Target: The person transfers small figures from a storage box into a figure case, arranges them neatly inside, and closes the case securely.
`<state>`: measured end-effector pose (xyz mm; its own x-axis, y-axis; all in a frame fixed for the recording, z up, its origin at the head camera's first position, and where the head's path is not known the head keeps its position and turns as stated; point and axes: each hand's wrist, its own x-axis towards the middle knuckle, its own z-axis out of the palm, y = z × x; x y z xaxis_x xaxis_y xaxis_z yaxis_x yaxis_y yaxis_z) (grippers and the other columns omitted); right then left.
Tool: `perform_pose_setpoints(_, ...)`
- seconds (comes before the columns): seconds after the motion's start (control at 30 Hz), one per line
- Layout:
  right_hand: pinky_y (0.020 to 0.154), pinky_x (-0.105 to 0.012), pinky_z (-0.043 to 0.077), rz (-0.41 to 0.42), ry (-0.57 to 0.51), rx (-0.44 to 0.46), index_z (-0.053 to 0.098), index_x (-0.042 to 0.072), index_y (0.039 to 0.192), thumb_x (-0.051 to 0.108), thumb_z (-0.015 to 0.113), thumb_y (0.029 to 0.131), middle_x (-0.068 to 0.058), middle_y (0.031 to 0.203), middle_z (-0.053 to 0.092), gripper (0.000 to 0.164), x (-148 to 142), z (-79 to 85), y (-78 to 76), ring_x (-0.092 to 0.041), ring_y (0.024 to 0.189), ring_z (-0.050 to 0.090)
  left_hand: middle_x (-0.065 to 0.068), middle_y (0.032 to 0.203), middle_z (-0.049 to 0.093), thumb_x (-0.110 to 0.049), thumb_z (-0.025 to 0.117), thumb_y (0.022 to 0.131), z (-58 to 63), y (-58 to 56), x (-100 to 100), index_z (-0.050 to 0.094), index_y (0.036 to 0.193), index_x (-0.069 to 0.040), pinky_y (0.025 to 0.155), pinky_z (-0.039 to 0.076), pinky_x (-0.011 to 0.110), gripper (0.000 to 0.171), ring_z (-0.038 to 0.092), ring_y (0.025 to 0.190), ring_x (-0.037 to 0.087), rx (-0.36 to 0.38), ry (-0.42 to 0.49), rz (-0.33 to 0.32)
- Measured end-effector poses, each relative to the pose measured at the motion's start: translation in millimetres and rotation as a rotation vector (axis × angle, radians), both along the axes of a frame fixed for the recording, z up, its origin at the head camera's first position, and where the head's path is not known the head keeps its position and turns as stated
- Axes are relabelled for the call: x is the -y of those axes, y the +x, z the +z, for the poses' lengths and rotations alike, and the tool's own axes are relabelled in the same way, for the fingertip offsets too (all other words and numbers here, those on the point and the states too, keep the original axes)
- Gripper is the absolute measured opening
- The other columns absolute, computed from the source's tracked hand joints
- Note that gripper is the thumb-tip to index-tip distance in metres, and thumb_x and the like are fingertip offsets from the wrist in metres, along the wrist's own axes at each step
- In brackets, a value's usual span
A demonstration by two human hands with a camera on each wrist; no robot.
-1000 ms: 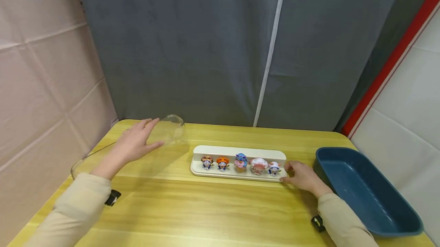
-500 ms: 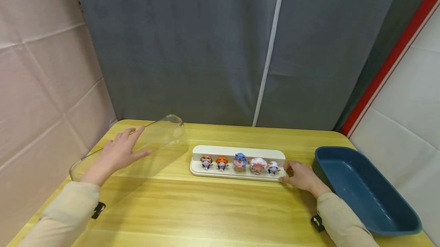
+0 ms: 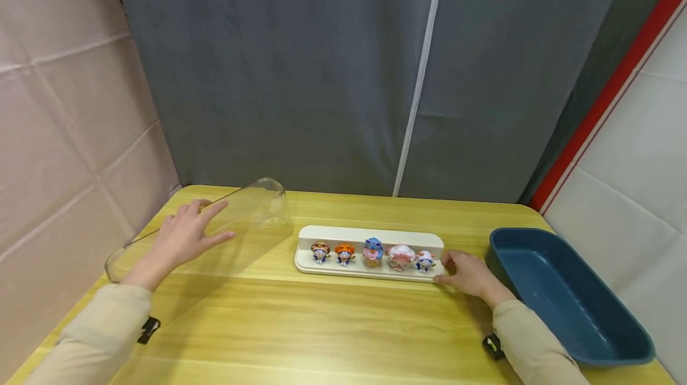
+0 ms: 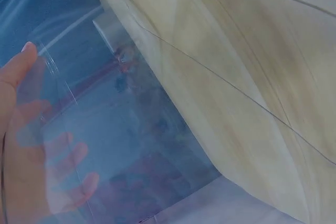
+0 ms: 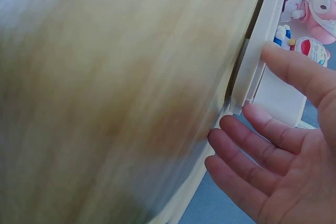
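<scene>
A cream display base stands mid-table, with a low back wall and several small cartoon figurines lined up on it. My right hand holds its right end, thumb at the front edge and forefinger at the end; the right wrist view shows the thumb on the rim and the other fingers loosely bent beside the corner. To the left, a large transparent cover lies on the table. My left hand is over it with fingers and thumb spread; in the left wrist view, several fingers show through the clear sheet.
A dark blue rectangular basin sits at the right, close beside my right forearm. The wooden table ends at a grey curtain behind, with pale padded walls on both sides.
My left hand has moved left and a little toward me along the transparent cover, its fingers spreading apart. The right hand, the base and its figurines stay in place.
</scene>
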<state>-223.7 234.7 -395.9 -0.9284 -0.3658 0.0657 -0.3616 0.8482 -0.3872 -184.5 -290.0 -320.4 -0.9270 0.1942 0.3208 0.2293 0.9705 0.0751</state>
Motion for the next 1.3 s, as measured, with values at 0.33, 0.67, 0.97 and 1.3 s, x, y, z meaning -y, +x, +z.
perform_pose_setpoints(0.33,0.057,-0.030,0.032,0.010,-0.003,0.003,0.051,0.007,0.083,0.029,0.073,0.070,-0.002,0.069,0.046,0.034,3,0.4,-0.7,-0.015,0.062,0.040,0.025,0.115,0.044,-0.050,0.063,0.075,14.3,-5.5,1,0.047,0.126,-0.009,0.061,0.038,0.054,0.067,0.049,0.088,0.041,-0.059,-0.026,-0.099)
perform_pose_setpoints(0.67,0.058,-0.031,0.034,0.011,-0.016,0.015,0.050,0.007,0.083,0.029,0.073,0.071,-0.004,0.071,0.047,0.035,5,-0.3,-0.5,-0.015,0.062,0.040,0.018,0.123,0.040,-0.047,0.064,0.076,80.2,-16.3,-11,0.045,0.130,-0.013,0.074,0.035,0.052,0.067,0.041,0.103,0.034,0.004,0.013,-0.201)
perform_pose_setpoints(0.97,0.058,-0.031,0.034,0.007,-0.002,0.023,0.051,0.006,0.085,0.028,0.073,0.071,-0.004,0.071,0.048,0.034,4,2.2,-0.2,-0.016,0.063,0.041,0.012,0.123,0.042,-0.045,0.066,0.075,125.1,-26.3,-42,0.047,0.128,-0.016,0.077,0.036,0.048,0.064,0.041,0.106,0.029,-0.022,-0.004,-0.345)
perform_pose_setpoints(1.3,0.059,-0.032,0.035,-0.004,-0.014,0.040,0.050,0.005,0.085,0.026,0.073,0.071,-0.004,0.072,0.048,0.034,2,3.5,1.9,-0.016,0.064,0.041,0.006,0.126,0.040,-0.054,0.060,0.075,139.8,-43.5,-97,0.044,0.130,-0.021,0.082,0.034,0.044,0.066,0.040,0.108,0.023,0.033,-0.023,-0.469)
